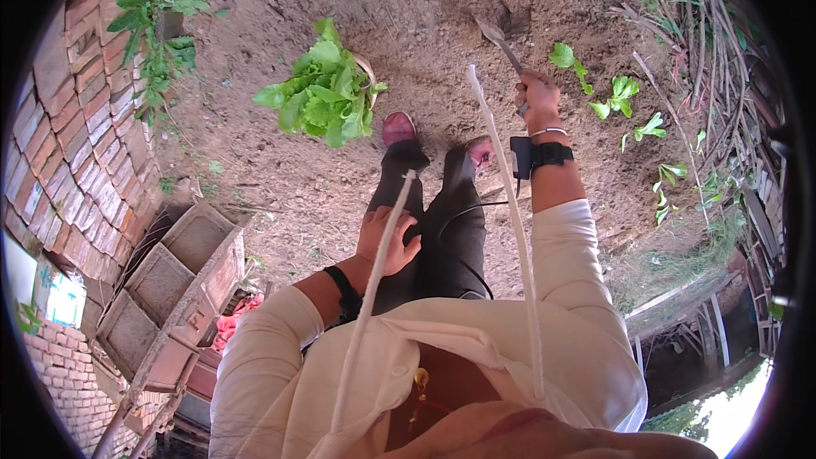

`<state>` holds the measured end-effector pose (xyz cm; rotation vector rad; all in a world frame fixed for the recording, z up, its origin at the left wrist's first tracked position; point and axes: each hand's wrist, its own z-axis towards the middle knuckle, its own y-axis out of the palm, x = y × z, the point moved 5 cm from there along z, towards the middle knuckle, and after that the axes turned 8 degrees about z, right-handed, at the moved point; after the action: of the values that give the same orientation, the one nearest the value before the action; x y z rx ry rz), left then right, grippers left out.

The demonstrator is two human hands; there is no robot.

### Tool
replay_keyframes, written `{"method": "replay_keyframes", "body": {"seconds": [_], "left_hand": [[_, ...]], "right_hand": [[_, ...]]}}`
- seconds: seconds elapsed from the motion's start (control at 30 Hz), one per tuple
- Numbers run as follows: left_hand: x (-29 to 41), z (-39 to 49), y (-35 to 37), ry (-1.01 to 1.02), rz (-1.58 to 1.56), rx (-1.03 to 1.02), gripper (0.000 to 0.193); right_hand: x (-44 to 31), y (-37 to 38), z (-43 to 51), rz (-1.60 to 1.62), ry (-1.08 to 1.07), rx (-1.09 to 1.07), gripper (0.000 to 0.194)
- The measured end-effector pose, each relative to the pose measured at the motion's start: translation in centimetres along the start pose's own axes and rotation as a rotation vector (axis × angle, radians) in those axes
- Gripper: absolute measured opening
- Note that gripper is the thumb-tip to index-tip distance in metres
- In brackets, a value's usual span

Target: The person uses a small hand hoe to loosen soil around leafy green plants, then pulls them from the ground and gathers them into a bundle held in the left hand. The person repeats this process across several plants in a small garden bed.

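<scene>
My right hand [537,97] is closed around the handle of a trowel-like metal tool [497,38], whose blade points to the upper left beside a small hole [510,20] in the bare soil. My left hand [390,242] rests on my dark trouser leg, fingers apart, holding nothing. Left of the tool, a bunch of leafy green plants [325,89] fills a round container [368,73], mostly hidden by the leaves. Small leafy seedlings [618,99] form a line in the soil to the right of my right hand.
A stacked brick wall [76,121] rises at the left, with a tall weed [156,32] beside it. A weathered compartmented cart [172,280] stands at the lower left. Sticks and branches [707,32] line the right side. Two white cords hang down in front of me.
</scene>
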<state>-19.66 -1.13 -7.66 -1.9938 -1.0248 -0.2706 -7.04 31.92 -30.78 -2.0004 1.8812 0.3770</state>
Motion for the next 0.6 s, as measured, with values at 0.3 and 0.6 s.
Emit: {"method": "replay_keyframes", "body": {"seconds": [0.3,0.6], "left_hand": [[0.4,0.5,-0.3,-0.019,0.036,-0.034,0.026],[-0.2,-1.1,0.6,-0.045,0.005,-0.017,0.028]], "right_hand": [[4.0,5.6,7.2,0.018,-0.051,0.248,0.011],[3.9,4.3,0.4,0.373,-0.356,0.146,0.007]]}}
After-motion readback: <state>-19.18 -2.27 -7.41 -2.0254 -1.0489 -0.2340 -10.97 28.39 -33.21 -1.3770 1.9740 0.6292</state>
